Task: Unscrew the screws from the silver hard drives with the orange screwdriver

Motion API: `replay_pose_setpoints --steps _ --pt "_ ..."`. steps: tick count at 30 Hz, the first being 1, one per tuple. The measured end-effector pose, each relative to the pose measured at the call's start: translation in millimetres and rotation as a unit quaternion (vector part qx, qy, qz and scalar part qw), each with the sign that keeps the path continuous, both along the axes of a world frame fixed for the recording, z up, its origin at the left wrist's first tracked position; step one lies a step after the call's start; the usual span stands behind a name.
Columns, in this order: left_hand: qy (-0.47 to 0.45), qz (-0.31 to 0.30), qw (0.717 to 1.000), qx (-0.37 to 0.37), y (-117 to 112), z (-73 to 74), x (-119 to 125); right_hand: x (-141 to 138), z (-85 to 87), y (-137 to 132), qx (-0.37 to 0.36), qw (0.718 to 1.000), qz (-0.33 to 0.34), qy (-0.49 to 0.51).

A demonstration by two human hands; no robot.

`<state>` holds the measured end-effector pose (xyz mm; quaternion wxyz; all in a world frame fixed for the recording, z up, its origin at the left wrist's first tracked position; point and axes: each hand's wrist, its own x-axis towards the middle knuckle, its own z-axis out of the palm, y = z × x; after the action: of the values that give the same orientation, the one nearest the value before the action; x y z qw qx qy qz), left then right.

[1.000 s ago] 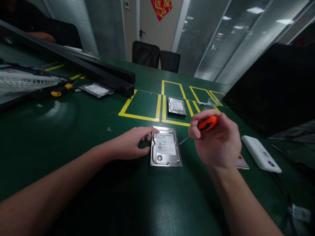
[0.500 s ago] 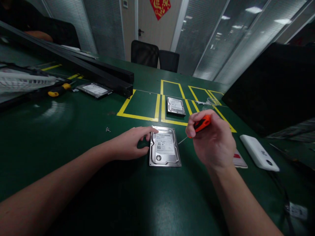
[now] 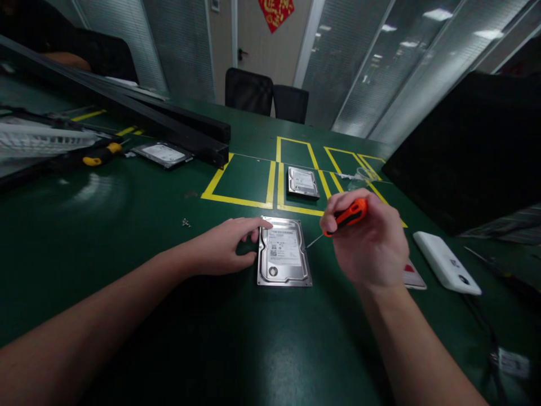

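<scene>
Right fingers (image 3: 329, 219) clasping screwdriver (image 3: 351, 214), left (image 3: 253, 223) — touching drive (image 3: 286, 251)

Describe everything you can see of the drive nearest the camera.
The drive is a flat, silver, metal-looking rectangle with a contoured cover, a white label in mostly unreadable print and a round spot at lower left. It lies label up on the green table, a short edge toward the viewer. The left hand has a finger on it; the screwdriver tip is at its right edge, contact unclear.
</scene>
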<state>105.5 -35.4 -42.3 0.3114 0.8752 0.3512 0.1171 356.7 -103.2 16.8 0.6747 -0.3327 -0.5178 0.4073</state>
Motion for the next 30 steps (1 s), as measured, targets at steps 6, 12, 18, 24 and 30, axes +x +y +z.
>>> replay_pose_setpoints --steps 6,12,18,24,30 --pt "0.025 -0.001 0.999 0.024 1 7.5 -2 -3 -3.2 -1 0.0 1.0 0.005 -0.013" --pt "0.158 0.141 0.963 0.169 23 48.7 -58 -1 -0.1 0 -0.004 1.0 0.013 0.022" --pt "0.28 0.216 0.932 0.079 41 61.8 -113 -3 -3.3 0 -0.024 0.999 -0.008 0.028" --pt "0.25 0.198 0.947 0.039 38 53.3 -108 0 -2.2 0 -0.016 1.0 0.005 0.02" --pt "0.27 0.206 0.94 0.019 39 49.1 -101 0 -3.2 -1 -0.022 0.999 0.006 0.023"
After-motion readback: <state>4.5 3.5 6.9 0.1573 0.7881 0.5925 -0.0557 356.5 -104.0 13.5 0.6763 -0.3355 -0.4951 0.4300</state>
